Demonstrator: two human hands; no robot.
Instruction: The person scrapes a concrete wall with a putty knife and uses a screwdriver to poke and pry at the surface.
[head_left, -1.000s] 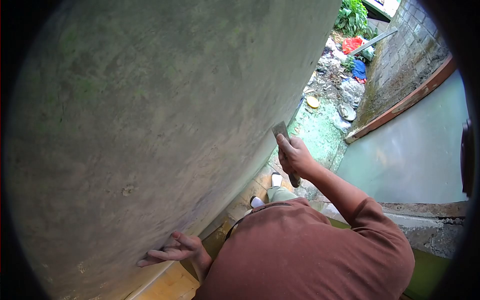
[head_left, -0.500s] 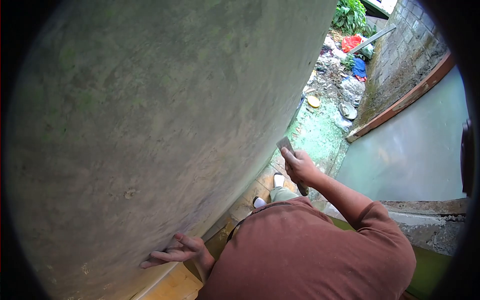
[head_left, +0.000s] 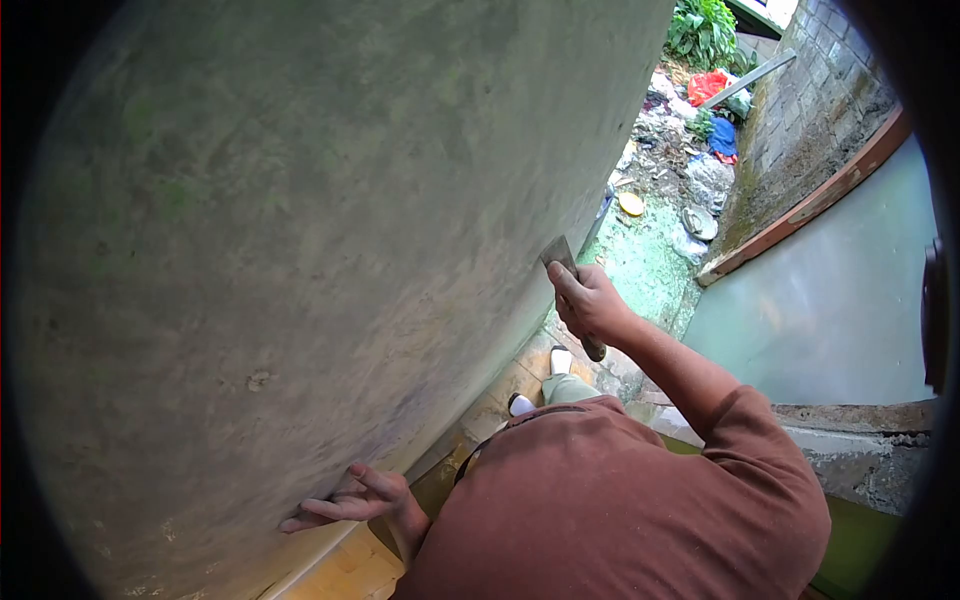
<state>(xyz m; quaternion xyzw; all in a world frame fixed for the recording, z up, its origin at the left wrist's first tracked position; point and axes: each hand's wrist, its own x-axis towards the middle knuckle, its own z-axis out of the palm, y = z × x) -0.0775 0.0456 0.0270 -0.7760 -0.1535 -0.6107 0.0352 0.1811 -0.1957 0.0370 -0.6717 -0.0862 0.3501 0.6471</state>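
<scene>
A putty knife [head_left: 561,254] is gripped in my right hand [head_left: 588,305], its flat metal blade angled up toward the wall and the end of its handle showing below my fist. The blade overlaps the edge of the grey plastered wall [head_left: 330,250] in this view. Low on the same wall, my left hand [head_left: 350,500] rests with fingers stretched out and nothing in them. The plaster is stained, with greenish patches higher up and small chipped spots lower down.
To the right stands a pale door panel [head_left: 810,290] with a reddish-brown frame edge [head_left: 810,200]. Rubbish, a yellow lid [head_left: 631,203] and plastic bags lie along the greenish ground [head_left: 640,255] beside a block wall [head_left: 810,110]. My feet are on tiles [head_left: 515,380].
My right hand has moved up and left with the putty knife, bringing the blade nearer the wall. My left hand has stayed in place.
</scene>
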